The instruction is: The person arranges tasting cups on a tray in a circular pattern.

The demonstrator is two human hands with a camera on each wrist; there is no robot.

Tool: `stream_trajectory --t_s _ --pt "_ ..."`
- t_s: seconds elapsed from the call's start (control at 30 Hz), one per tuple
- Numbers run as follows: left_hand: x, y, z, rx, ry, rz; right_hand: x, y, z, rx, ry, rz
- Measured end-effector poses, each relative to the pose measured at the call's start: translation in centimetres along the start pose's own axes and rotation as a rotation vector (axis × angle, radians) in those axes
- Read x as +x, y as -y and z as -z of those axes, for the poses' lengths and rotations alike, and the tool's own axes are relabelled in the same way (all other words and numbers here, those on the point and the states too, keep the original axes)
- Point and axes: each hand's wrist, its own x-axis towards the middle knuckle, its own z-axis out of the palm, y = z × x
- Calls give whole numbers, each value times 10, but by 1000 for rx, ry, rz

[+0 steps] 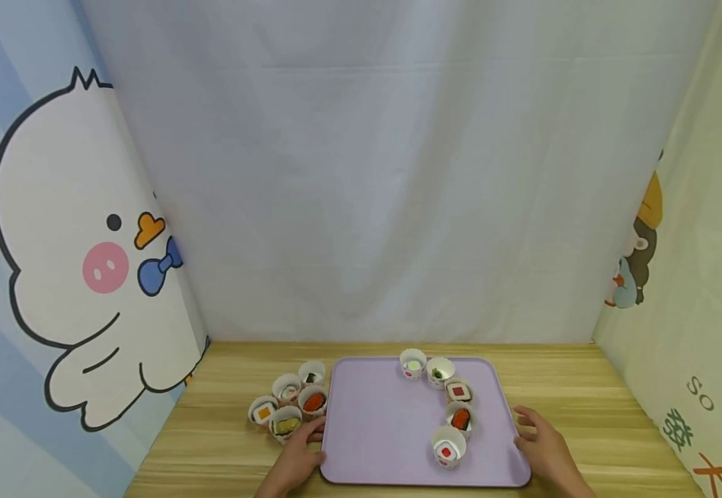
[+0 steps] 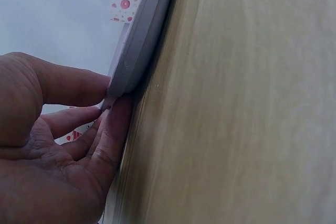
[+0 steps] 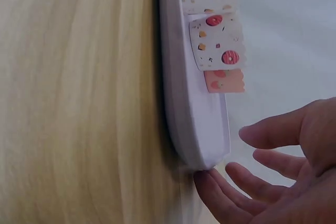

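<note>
A light purple tray (image 1: pixel 376 422) lies on the wooden table, carrying several paper cups with sushi pieces in a curved row on its right half. The nearest cup (image 1: pixel 449 447) holds a piece with a red centre; another cup (image 1: pixel 460 419) has an orange-red topping. At the tray's left edge, my left hand (image 1: pixel 297 456) pinches the rim, thumb against its side and fingers beneath, as the left wrist view shows. My right hand (image 1: pixel 544 446) is by the right edge. In the right wrist view its fingertips touch the tray's corner (image 3: pixel 205 150) from below, with the thumb apart from the rim.
Left of the tray, several more sushi cups (image 1: pixel 286 389) are grouped on the table (image 1: pixel 211 443), close to my left fingers. A pale curtain (image 1: pixel 367 173) hangs behind the table, with printed cloths on both sides.
</note>
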Motion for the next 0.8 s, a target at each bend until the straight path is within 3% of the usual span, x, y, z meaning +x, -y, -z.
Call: stream_trajectory --t_s 0.43,0.67,0.8 --pt "1 5 -1 -3 -11 -2 19 -20 5 222 146 -110" --pt "0 3 -1 -9 -12 7 26 -28 9 314 250 -103" --pt "0 2 0 -22 -13 -3 27 -30 10 339 266 -121"
